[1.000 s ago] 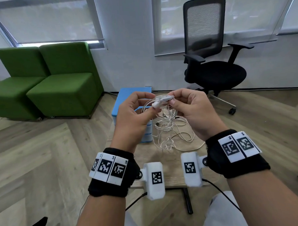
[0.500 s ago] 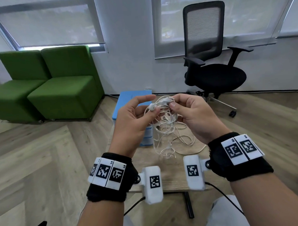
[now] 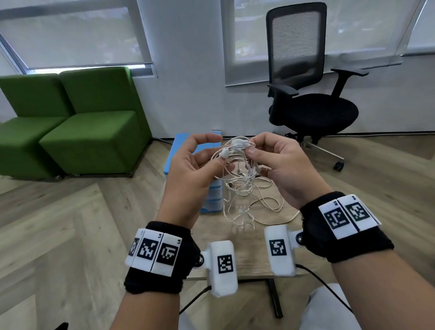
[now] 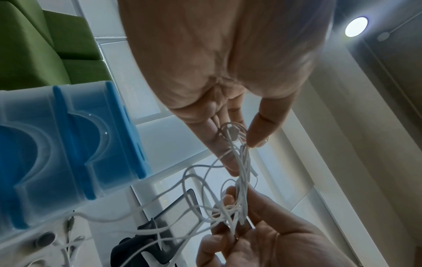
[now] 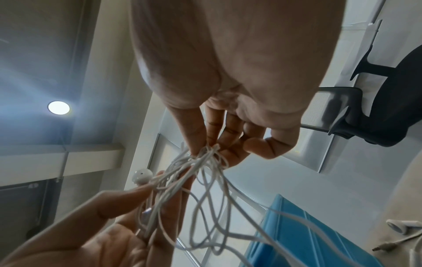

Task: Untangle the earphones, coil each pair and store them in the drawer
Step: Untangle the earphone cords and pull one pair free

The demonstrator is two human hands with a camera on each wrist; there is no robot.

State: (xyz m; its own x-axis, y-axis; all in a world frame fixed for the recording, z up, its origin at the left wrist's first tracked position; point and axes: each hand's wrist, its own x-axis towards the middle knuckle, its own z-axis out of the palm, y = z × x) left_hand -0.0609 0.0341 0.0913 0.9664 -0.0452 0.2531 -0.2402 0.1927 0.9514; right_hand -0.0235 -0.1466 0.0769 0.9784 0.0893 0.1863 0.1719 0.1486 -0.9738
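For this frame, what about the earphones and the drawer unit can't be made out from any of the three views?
- How many pairs form the tangled white earphone cables: strands overlap in every view.
- Front of the blue plastic drawer unit: the left hand covers most of it in the head view, and the left wrist view cuts it off at the edge.
- Where the loose cable ends lead: the right hand hides them.

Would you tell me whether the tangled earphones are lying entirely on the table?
No; both the left hand and the right hand hold the earphones up, and only the lower loops reach the table.
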